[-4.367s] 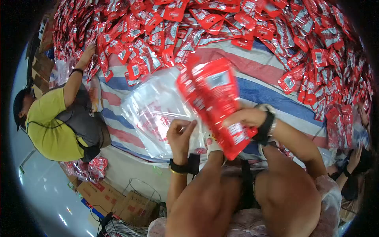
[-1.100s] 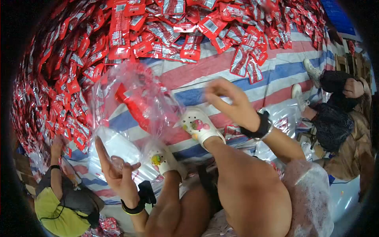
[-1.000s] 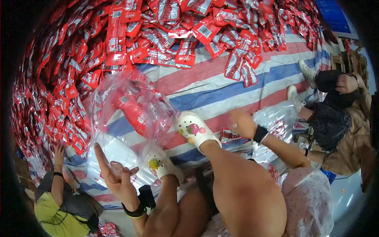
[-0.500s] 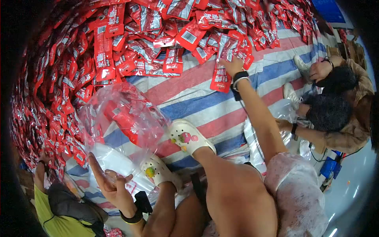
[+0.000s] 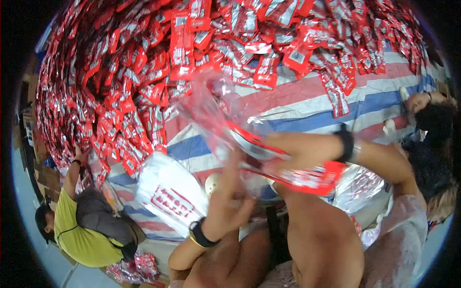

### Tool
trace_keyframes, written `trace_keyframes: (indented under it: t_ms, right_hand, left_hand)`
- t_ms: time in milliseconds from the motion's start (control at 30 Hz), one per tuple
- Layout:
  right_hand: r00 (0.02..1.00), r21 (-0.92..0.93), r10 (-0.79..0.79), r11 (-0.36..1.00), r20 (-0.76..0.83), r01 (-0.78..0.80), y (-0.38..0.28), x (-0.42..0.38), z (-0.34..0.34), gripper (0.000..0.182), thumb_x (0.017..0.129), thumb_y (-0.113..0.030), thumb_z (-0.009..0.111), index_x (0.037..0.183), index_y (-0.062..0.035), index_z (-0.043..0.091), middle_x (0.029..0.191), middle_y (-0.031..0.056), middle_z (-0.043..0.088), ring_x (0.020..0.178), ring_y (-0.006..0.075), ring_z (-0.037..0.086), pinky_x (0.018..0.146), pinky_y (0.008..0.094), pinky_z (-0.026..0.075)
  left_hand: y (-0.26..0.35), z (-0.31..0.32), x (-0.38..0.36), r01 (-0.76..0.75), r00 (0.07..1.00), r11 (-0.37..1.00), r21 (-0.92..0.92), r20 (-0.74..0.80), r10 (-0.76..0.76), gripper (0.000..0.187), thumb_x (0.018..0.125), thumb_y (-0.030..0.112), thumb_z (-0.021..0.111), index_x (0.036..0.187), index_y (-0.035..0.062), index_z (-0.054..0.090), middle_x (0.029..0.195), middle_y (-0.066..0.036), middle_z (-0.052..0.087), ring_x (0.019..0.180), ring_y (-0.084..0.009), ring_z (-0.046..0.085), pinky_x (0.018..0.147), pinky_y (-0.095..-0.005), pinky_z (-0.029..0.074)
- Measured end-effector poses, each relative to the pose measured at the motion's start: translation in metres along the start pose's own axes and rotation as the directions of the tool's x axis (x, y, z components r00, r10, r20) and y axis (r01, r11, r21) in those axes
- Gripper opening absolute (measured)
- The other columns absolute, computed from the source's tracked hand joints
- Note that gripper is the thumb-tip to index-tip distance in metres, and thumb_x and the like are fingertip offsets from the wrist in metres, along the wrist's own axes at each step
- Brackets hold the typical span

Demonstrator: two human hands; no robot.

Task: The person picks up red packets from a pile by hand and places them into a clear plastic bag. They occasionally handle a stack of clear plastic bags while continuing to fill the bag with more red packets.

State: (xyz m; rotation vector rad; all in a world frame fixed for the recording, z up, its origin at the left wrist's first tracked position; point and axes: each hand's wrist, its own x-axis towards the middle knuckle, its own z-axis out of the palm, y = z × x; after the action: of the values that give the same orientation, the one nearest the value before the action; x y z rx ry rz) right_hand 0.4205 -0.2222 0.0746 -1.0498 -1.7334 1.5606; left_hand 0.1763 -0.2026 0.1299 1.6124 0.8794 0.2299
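Red packets (image 5: 319,178), glossy and flat, are in the right hand (image 5: 302,151), just above the person's knees, their far ends at a clear plastic bag (image 5: 211,113). The packets look light, bendable and slick, best gripped across their flat width or by a sealed edge; the bag looks thin, limp and slippery, easiest to manage by its rim. The right hand is closed around the packets, fingertips blurred. The left hand (image 5: 229,209) is at the bag's near side, thumb apart from the fingers; whether it pinches the film, I cannot tell. Counts: one bag at the hands; at least two packets held, blur hiding the exact number. Beyond lies one huge heap of similar packets (image 5: 115,91), too many to count, on one striped sheet (image 5: 312,122). Beside the left hand is one stack of printed bags (image 5: 168,192), its number of sheets unclear. One co-worker in a yellow top (image 5: 81,230) sits at the left, reaching to the heap; at least one other person (image 5: 430,129) is at the right edge.
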Motion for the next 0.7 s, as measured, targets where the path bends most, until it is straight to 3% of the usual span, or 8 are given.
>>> trace_keyframes:
  t_ms: [67,167,300,433,500,633,667,700]
  right_hand:
    - [0.931,-0.023,0.056,0.997,-0.36,-0.069,0.016,0.06,0.0,0.038,0.083,-0.018,0.057,0.115,0.0015,0.047,0.12,0.0221,0.048,0.103,0.0299,0.054,0.086,0.0364,0.045]
    - [0.858,-0.377,0.207,0.832,-0.47,-0.407,0.062,0.13,0.053,0.049,0.079,-0.027,0.062,0.118,-0.0019,0.048,0.133,0.0237,0.038,0.115,0.0371,0.047,0.09,0.0477,0.043]
    - [0.867,-0.581,-0.16,0.796,-0.473,-0.169,0.005,0.101,0.052,0.057,0.075,-0.039,0.064,0.117,-0.0034,0.051,0.136,0.0245,0.033,0.127,0.0423,0.032,0.105,0.0607,0.02]
    - [0.369,-0.295,-0.196,0.927,-0.908,-0.233,0.023,0.075,-0.077,0.047,0.077,-0.026,0.069,0.112,-0.0008,0.051,0.11,0.0149,0.054,0.104,0.0277,0.053,0.09,0.0374,0.042]
    - [0.188,0.272,0.271,0.962,-0.944,-0.021,0.076,0.056,-0.14,0.065,0.073,-0.044,0.072,0.117,-0.0031,0.049,0.106,0.0104,0.054,0.099,0.0242,0.053,0.086,0.0431,0.041]
    - [0.23,0.759,0.727,0.585,-0.647,0.285,0.149,0.054,-0.223,0.119,0.063,-0.061,0.073,0.135,0.0106,0.011,0.136,0.0216,0.037,0.119,0.0312,0.045,0.097,0.043,0.039]
    - [0.15,0.741,0.739,0.595,-0.656,0.311,0.132,0.066,-0.224,0.105,0.066,-0.058,0.074,0.136,0.0035,0.025,0.124,0.0173,0.053,0.108,0.0291,0.056,0.096,0.0434,0.041]
    - [0.291,0.588,0.514,0.741,-0.807,0.323,0.146,0.077,-0.233,0.092,0.068,-0.055,0.073,0.133,-0.0018,0.035,0.117,0.0132,0.058,0.102,0.0272,0.059,0.094,0.0437,0.043]
  left_hand:
    - [0.007,0.016,-0.002,-0.092,0.986,0.993,0.077,0.148,0.08,0.08,0.07,-0.007,0.06,0.142,0.0004,0.024,0.146,-0.023,0.027,0.083,-0.0202,0.057,0.063,-0.0249,0.049]
    - [-0.005,-0.005,-0.007,0.004,0.991,0.998,-0.067,-0.131,-0.012,0.089,0.068,-0.016,0.053,0.145,0.005,0.014,0.122,-0.01,0.046,0.07,-0.01,0.051,0.064,-0.0234,0.054]
    - [-0.027,-0.043,-0.021,0.116,0.833,0.943,-0.311,-0.487,-0.263,0.087,0.065,-0.012,0.043,0.146,0.0064,0.017,0.077,0.006,0.043,0.057,-0.0016,0.034,0.059,-0.0207,0.054]
    - [-0.04,-0.053,-0.037,0.069,0.753,0.936,-0.346,-0.597,-0.277,0.085,0.065,-0.009,0.043,0.145,0.0064,0.02,0.068,0.007,0.037,0.056,-0.0003,0.034,0.053,-0.02,0.053]
    - [-0.039,-0.058,-0.039,0.069,0.767,0.927,-0.369,-0.575,-0.286,0.087,0.064,-0.012,0.043,0.145,0.0065,0.019,0.07,0.006,0.041,0.058,-0.0015,0.037,0.055,-0.0217,0.055]
    - [-0.029,-0.062,-0.032,0.115,0.793,0.94,-0.321,-0.54,-0.282,0.087,0.064,-0.011,0.042,0.145,0.0065,0.018,0.068,0.006,0.04,0.057,-0.0021,0.038,0.055,-0.0229,0.056]
    - [-0.031,-0.063,-0.035,0.126,0.799,0.935,-0.332,-0.525,-0.294,0.087,0.064,-0.011,0.042,0.145,0.0057,0.017,0.069,0.006,0.041,0.057,-0.0022,0.039,0.055,-0.0232,0.056]
    - [-0.036,-0.067,-0.041,0.132,0.795,0.936,-0.327,-0.529,-0.297,0.087,0.064,-0.011,0.042,0.145,0.0057,0.017,0.069,0.006,0.041,0.057,-0.0022,0.039,0.055,-0.0232,0.056]
